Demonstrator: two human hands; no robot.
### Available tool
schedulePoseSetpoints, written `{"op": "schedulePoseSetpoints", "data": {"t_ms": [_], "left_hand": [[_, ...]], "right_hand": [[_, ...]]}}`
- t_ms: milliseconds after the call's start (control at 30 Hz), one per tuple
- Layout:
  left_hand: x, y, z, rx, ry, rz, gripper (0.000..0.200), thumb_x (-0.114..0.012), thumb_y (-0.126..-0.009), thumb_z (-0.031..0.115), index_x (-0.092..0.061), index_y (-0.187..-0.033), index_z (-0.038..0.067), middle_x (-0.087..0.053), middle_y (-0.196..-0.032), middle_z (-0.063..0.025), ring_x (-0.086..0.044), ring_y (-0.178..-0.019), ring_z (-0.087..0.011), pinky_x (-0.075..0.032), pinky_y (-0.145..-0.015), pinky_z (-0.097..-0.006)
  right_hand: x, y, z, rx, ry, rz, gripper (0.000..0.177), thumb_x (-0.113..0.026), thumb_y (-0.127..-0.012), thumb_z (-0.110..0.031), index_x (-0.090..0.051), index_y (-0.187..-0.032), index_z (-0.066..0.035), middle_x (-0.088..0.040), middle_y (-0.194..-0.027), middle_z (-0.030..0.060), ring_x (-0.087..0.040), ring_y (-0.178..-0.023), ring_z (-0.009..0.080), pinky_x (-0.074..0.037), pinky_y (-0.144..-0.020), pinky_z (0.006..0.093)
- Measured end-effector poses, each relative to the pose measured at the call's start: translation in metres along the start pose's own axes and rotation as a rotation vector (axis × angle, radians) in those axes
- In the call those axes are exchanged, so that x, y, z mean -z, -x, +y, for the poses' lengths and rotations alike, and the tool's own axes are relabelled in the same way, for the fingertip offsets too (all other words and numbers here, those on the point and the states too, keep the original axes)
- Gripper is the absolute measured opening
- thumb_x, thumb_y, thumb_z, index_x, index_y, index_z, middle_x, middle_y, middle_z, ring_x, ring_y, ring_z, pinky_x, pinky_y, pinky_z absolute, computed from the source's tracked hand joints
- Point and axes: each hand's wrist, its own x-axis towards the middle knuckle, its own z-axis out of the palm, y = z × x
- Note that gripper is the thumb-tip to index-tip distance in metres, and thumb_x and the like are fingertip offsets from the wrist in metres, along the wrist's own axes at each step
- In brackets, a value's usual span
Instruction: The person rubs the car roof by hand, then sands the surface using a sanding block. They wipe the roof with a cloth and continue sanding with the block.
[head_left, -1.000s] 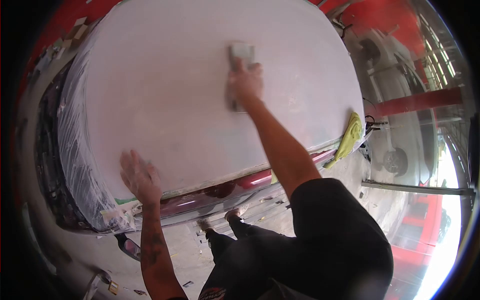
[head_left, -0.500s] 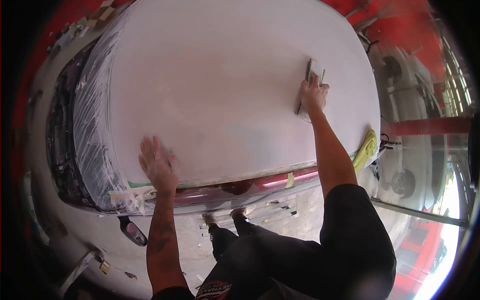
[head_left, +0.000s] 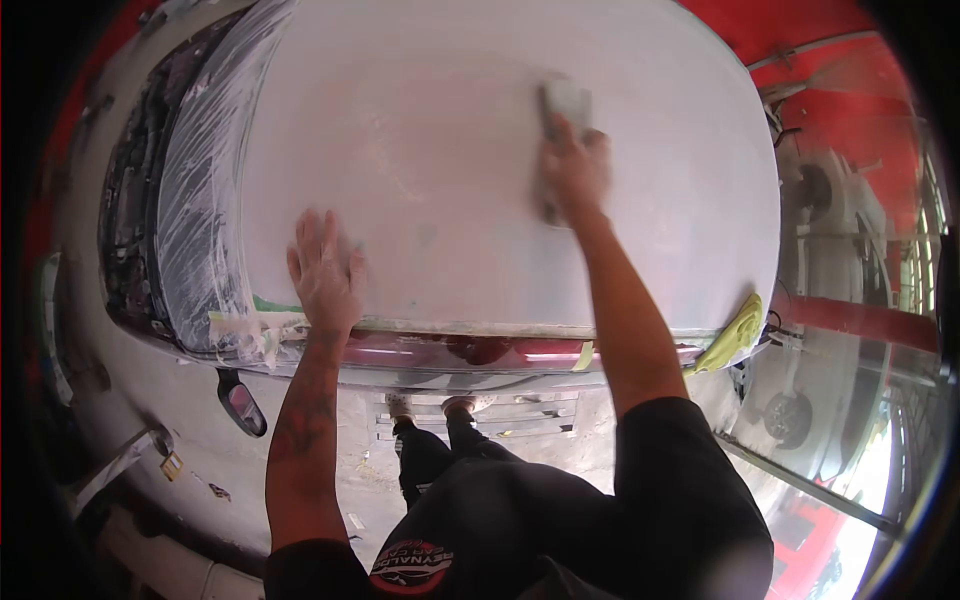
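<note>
A broad, dusty, pale grey car roof (head_left: pixel 450 220) fills the middle of the head view. My right hand (head_left: pixel 578 170) grips a long sanding block (head_left: pixel 566 100) and holds it against the upper right part of this surface; both are smeared by motion. My left hand (head_left: pixel 327 275) lies flat near the roof's lower left edge, fingers stretched out and dusted white, holding nothing. Green masking tape (head_left: pixel 278 304) shows just left of that hand. The underside of the block is hidden.
Clear plastic sheeting (head_left: pixel 205 180) covers the windshield at left. A yellow-green cloth (head_left: pixel 730 335) rests on the roof's lower right corner. A side mirror (head_left: pixel 242 403) sticks out below. Another car (head_left: pixel 840 220) stands at right. My feet are on a slatted platform (head_left: pixel 520 415).
My right hand has moved left across the roof with the sanding block. My left hand stays flat near the same edge. The camera view has shifted slightly.
</note>
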Motion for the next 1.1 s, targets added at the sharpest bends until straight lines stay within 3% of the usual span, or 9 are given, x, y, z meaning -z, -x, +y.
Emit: {"op": "schedulePoseSetpoints", "data": {"t_ms": [100, 200, 433, 567, 700, 767, 867, 1033, 1100], "left_hand": [[0.0, -0.001, 0.002, 0.017, -0.041, -0.006, 0.064, -0.056, -0.087, 0.03, -0.037, -0.145, 0.01, -0.03, -0.151, -0.0182, -0.027, -0.14, -0.0359, -0.019, -0.112, -0.055], [0.002, -0.002, 0.004, 0.044, -0.015, -0.012, 0.065, -0.057, -0.085, 0.029, -0.038, -0.145, 0.011, -0.031, -0.151, -0.0174, -0.027, -0.14, -0.035, -0.019, -0.112, -0.055], [0.0, 0.0, 0.0, 0.047, -0.009, -0.001, 0.064, -0.057, -0.086, 0.03, -0.038, -0.144, 0.011, -0.031, -0.151, -0.0166, -0.026, -0.141, -0.0346, -0.019, -0.112, -0.0553], [-0.001, -0.001, 0.001, 0.038, 0.016, 0.026, 0.064, -0.058, -0.086, 0.029, -0.039, -0.144, 0.011, -0.032, -0.15, -0.0171, -0.027, -0.14, -0.0345, -0.019, -0.112, -0.0554], [0.0, -0.001, 0.004, 0.063, -0.005, -0.005, 0.063, -0.059, -0.084, 0.028, -0.041, -0.143, 0.011, -0.03, -0.151, -0.0165, -0.026, -0.14, -0.0339, -0.02, -0.111, -0.0563], [0.002, -0.003, 0.006, 0.091, -0.014, -0.006, 0.064, -0.059, -0.083, 0.028, -0.042, -0.142, 0.01, -0.028, -0.151, -0.0159, -0.025, -0.141, -0.0334, -0.021, -0.111, -0.0568], [0.003, -0.002, 0.006, 0.082, 0.0, -0.013, 0.064, -0.061, -0.082, 0.029, -0.043, -0.141, 0.01, -0.029, -0.15, -0.0158, -0.025, -0.141, -0.0336, -0.021, -0.111, -0.0569], [0.002, -0.001, 0.003, 0.066, -0.001, -0.001, 0.063, -0.059, -0.084, 0.029, -0.042, -0.142, 0.01, -0.03, -0.15, -0.0173, -0.028, -0.139, -0.0359, -0.022, -0.11, -0.0566], [0.002, -0.001, 0.003, 0.051, 0.001, 0.018, 0.062, -0.058, -0.086, 0.029, -0.041, -0.143, 0.011, -0.03, -0.151, -0.0183, -0.029, -0.139, -0.0375, -0.022, -0.11, -0.0571]], "right_hand": [[0.032, 0.008, 0.13, -0.283, 0.084, 0.059, 0.05, -0.054, -0.089, -0.037, -0.045, -0.137, -0.029, -0.048, -0.116, 0.0229, -0.053, -0.103, 0.0398, -0.047, -0.087, 0.0493], [0.023, 0.002, 0.108, -0.389, 0.138, 0.103, 0.051, -0.053, -0.089, -0.036, -0.044, -0.139, -0.028, -0.048, -0.114, 0.0233, -0.053, -0.103, 0.0402, -0.047, -0.087, 0.0498], [-0.03, -0.004, -0.163, 0.382, -0.063, -0.114, 0.047, -0.056, -0.089, -0.032, -0.048, -0.134, -0.025, -0.049, -0.116, 0.0224, -0.049, -0.112, 0.0372, -0.044, -0.092, 0.047], [-0.004, 0.005, -0.077, 0.319, -0.009, -0.057, 0.048, -0.057, -0.089, -0.034, -0.046, -0.136, -0.03, -0.048, -0.122, 0.0203, -0.049, -0.114, 0.0378, -0.044, -0.093, 0.0468], [0.024, 0.025, 0.114, -0.08, 0.077, 0.046, 0.049, -0.054, -0.091, -0.037, -0.043, -0.139, -0.032, -0.043, -0.128, 0.0236, -0.056, -0.102, 0.0395, -0.046, -0.089, 0.0488], [0.038, 0.031, 0.149, -0.311, 0.015, 0.026, 0.052, -0.054, -0.09, -0.036, -0.042, -0.14, -0.03, -0.045, -0.124, 0.0229, -0.047, -0.114, 0.0373, -0.046, -0.09, 0.0472], [0.022, 0.017, 0.089, -0.184, 0.049, 0.034, 0.049, -0.055, -0.091, -0.033, -0.042, -0.138, -0.03, -0.045, -0.122, 0.0252, -0.051, -0.105, 0.0395, -0.045, -0.09, 0.0485], [-0.026, 0.011, -0.146, 0.43, 0.022, -0.084, 0.045, -0.058, -0.089, -0.034, -0.049, -0.132, -0.027, -0.049, -0.118, 0.0203, -0.05, -0.111, 0.0361, -0.044, -0.093, 0.0459], [-0.017, 0.013, -0.15, 0.47, -0.023, -0.12, 0.044, -0.058, -0.089, -0.034, -0.049, -0.132, -0.028, -0.048, -0.12, 0.0204, -0.05, -0.112, 0.0363, -0.044, -0.094, 0.0454]]}}
